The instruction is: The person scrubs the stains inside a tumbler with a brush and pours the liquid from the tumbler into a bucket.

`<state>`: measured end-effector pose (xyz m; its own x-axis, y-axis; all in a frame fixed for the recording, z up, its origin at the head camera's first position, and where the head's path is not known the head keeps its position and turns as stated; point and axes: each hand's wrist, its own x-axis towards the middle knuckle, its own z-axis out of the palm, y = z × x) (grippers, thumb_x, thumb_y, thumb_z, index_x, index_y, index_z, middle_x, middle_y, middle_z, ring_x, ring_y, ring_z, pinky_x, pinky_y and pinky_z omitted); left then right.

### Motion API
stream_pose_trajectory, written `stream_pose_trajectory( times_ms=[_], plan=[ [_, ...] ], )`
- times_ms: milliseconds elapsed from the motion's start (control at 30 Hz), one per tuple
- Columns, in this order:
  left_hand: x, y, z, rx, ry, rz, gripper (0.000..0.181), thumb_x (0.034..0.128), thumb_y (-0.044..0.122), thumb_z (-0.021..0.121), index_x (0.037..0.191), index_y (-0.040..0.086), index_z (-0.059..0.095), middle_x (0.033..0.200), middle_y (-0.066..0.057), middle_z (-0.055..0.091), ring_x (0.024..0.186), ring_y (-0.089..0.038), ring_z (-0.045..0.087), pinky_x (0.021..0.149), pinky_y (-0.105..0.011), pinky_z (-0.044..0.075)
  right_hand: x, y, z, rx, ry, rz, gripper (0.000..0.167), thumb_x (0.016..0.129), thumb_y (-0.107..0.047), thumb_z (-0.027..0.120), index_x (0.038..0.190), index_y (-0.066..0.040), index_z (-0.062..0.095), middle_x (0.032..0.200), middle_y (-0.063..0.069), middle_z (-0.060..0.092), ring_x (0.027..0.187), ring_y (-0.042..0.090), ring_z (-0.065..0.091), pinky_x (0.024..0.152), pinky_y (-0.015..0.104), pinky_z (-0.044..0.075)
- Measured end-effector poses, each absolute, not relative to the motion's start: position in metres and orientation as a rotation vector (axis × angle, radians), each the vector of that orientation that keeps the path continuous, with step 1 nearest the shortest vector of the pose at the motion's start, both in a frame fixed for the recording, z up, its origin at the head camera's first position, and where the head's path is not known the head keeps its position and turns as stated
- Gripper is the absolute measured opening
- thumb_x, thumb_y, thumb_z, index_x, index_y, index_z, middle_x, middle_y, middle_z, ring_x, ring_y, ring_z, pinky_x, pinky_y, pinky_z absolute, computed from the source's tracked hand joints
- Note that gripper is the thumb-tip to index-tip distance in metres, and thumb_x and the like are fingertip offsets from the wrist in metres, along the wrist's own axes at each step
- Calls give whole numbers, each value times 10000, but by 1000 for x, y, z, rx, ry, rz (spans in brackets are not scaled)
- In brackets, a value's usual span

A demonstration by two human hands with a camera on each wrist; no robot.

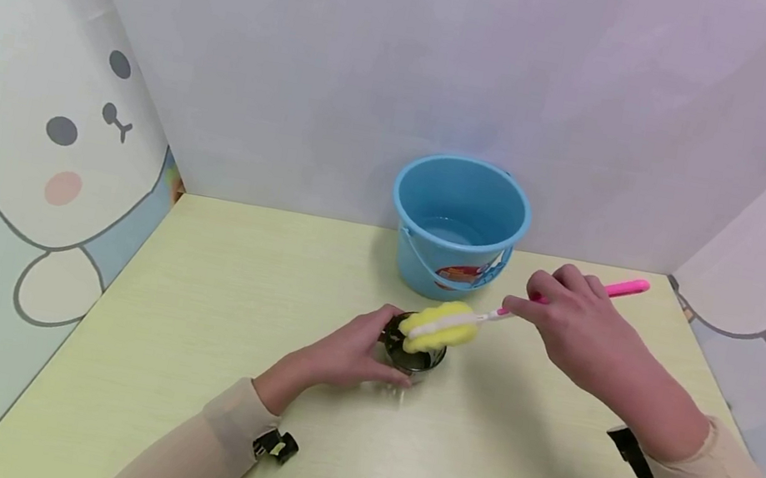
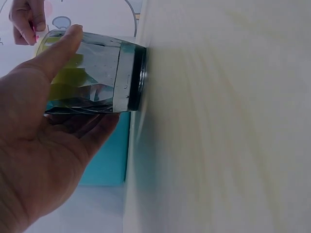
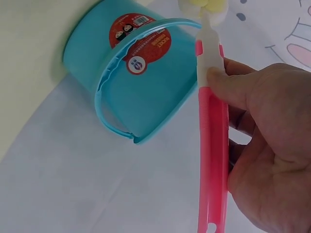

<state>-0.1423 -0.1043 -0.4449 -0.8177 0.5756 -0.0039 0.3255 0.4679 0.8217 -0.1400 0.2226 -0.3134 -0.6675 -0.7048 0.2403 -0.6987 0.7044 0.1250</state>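
Note:
A dark, see-through drinking glass (image 2: 99, 73) stands on the table, mouth up. My left hand (image 1: 352, 350) grips it from the left, with the thumb on the near side and fingers on the far side. In my right hand (image 1: 576, 331) is a sponge bottle brush, held by its pink handle (image 3: 214, 145) with thumb and fingers. The brush's yellow sponge head (image 1: 442, 327) slants down at the glass's mouth. Yellow shows through the glass wall in the left wrist view; how deep the sponge reaches is hard to tell.
A light blue bucket (image 1: 461, 201) with a lowered handle and a red label stands just behind the glass, near the back wall. Some water appears to lie in its bottom. Cartoon-printed sheets (image 1: 13, 84) flank the pale yellow table (image 1: 255, 277).

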Motion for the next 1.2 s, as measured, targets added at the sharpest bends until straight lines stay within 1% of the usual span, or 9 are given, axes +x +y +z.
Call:
stream_pose_trajectory(
  times_ms=[333, 667, 900, 1200],
  plan=[
    [-143, -104, -446, 780, 2435, 1275, 888, 822, 383, 945, 1508, 161, 428, 1469, 20, 574, 1359, -142, 529, 1165, -381, 434, -140, 231, -318, 1102, -2661, -4, 571, 714, 78, 931, 1181, -218, 789, 995, 64, 616, 934, 345, 543, 694, 434, 460],
    [-143, -104, -446, 784, 2435, 1274, 869, 826, 364, 944, 1498, 155, 434, 1465, 18, 579, 1357, -155, 536, 1156, -382, 442, -142, 242, -324, 1127, -2597, 46, 557, 696, 106, 930, 1137, -208, 797, 977, 59, 609, 902, 333, 541, 688, 427, 436],
    [-142, -104, -444, 781, 2440, 1263, 871, 830, 347, 945, 1503, 136, 434, 1452, -4, 588, 1343, -170, 547, 1144, -380, 454, -141, 251, -326, 1104, -2586, 102, 505, 733, 56, 926, 1133, -229, 807, 967, 34, 603, 903, 305, 533, 694, 421, 420],
    [-142, -103, -444, 760, 2447, 1257, 872, 827, 360, 946, 1498, 139, 435, 1443, -23, 591, 1325, -171, 554, 1128, -386, 470, -143, 260, -329, 1128, -2536, 139, 511, 717, 71, 922, 1112, -230, 802, 945, 22, 587, 873, 292, 523, 684, 403, 401]
  ],
)
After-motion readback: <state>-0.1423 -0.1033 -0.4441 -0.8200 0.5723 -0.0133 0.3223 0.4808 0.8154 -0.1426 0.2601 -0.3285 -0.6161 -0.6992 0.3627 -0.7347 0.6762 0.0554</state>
